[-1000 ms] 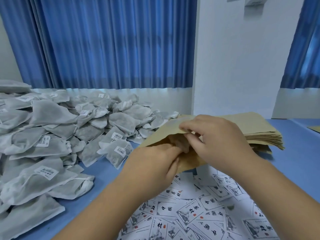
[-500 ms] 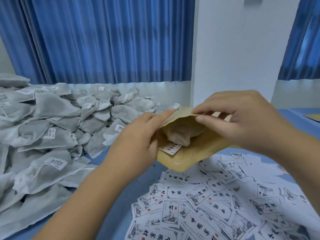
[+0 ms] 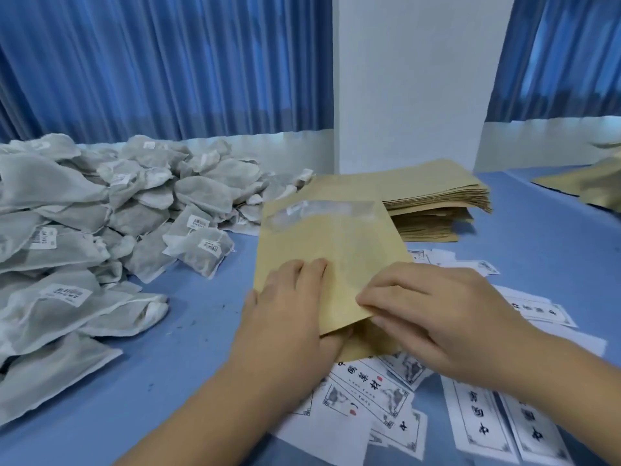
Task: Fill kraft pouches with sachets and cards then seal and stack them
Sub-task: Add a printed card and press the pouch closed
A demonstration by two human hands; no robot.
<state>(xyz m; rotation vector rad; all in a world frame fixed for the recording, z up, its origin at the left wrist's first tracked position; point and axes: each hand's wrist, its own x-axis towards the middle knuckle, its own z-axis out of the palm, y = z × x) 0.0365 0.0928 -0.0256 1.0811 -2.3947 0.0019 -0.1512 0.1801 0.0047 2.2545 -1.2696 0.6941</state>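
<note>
A kraft pouch (image 3: 329,243) lies flat on the blue table (image 3: 188,331), its clear window strip at the far end and its mouth toward me. My left hand (image 3: 285,317) has its fingers flat on top of the pouch's near left part, with the thumb tucked under the top layer at the mouth. My right hand (image 3: 437,317) pinches the near edge of the pouch between fingers and thumb. Whatever is inside the pouch is hidden. Printed cards (image 3: 369,395) lie scattered beneath and in front of the pouch.
A big heap of grey labelled sachets (image 3: 84,213) covers the table's left side. A stack of empty kraft pouches (image 3: 433,200) sits behind the pouch I hold. More kraft pouches (image 3: 584,186) lie at the far right edge. A white pillar and blue curtains stand behind.
The pouch, held up and open with a sachet and card showing inside, has come down flat onto the table. Both hands now sit at its near edge.
</note>
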